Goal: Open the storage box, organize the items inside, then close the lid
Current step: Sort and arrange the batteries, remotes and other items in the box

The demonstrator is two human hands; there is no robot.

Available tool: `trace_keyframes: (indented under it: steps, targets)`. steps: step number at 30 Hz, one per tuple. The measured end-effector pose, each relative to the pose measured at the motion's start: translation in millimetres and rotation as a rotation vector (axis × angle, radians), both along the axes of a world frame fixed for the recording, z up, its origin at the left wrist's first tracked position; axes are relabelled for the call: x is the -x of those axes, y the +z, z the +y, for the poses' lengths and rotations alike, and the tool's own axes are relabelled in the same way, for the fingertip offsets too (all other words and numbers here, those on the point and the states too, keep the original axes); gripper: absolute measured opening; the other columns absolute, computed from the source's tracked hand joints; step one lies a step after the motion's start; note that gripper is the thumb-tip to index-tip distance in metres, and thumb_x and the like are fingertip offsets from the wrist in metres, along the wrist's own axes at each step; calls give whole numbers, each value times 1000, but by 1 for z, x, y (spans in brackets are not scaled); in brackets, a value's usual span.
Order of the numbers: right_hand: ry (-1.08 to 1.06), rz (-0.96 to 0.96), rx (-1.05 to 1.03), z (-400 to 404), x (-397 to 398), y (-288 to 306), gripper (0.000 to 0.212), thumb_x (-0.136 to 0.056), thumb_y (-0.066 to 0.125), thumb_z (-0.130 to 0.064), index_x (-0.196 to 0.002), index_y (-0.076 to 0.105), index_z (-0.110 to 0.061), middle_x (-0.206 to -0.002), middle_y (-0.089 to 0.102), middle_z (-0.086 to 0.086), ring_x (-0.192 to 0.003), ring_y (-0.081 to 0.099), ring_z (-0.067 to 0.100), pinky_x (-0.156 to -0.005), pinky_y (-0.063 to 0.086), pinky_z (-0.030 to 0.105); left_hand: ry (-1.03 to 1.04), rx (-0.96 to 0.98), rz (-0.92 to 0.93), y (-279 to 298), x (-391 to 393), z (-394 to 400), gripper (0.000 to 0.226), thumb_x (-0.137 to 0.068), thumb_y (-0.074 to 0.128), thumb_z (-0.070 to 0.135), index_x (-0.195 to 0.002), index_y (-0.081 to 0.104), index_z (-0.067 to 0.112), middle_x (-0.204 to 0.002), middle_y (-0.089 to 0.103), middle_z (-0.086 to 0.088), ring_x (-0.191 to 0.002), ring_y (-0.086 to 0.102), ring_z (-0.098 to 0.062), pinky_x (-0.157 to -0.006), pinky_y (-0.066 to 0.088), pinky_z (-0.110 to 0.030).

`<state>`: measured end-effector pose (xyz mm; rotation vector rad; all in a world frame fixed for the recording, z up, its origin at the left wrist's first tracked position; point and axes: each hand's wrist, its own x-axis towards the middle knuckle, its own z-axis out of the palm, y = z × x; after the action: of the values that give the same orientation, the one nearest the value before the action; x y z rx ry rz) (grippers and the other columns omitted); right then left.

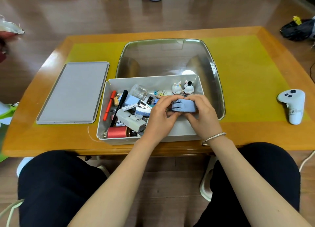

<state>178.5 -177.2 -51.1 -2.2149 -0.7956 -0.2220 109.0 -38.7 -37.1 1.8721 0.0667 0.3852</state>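
Gripping the blue case [185, 105] with our left hand [160, 115] and right hand [203, 115] over the storage box [179, 133], we risk toppling the 2 rabbit figurines [183, 87].

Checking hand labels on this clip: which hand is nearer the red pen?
Left. The left hand is nearer the red pen, which lies at the box's left side; the right hand is farther right.
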Motion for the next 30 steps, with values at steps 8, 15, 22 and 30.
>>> trace_keyframes:
  steps: [8,15,22,30]
  targets:
    - [-127,-5,-85,2,3,-1,33,-77,75,-10,-105,59,-3,-101,63,12,-92,59,21,-75,39,14,155,7,66,1,-2,-2,41,-82,75,16,-120,60,19,-107,62,6,-87,59,2,-67,50,-15]
    - [-127,-53,-54,1,4,-1,42,-69,75,3,-108,59,0,-103,57,17,-94,57,26,-77,35,10,100,22,41,3,-1,-1,35,-84,70,4,-118,62,8,-116,60,-5,-91,59,-4,-69,56,-24]
    - [-35,-23,-54,1,5,1,51,-68,82,-11,-112,57,-2,-108,62,13,-97,58,19,-80,44,17,81,111,33,-1,-1,2,43,-85,67,-1,-124,58,15,-122,57,-2,-102,59,6,-78,55,-17]
    - [-32,-98,-18,1,7,1,52,-67,83,-11,-113,61,1,-108,65,16,-99,62,26,-85,44,19,190,-54,-70,-6,-2,1,38,-85,68,4,-120,61,16,-111,58,1,-94,57,8,-71,46,-5]
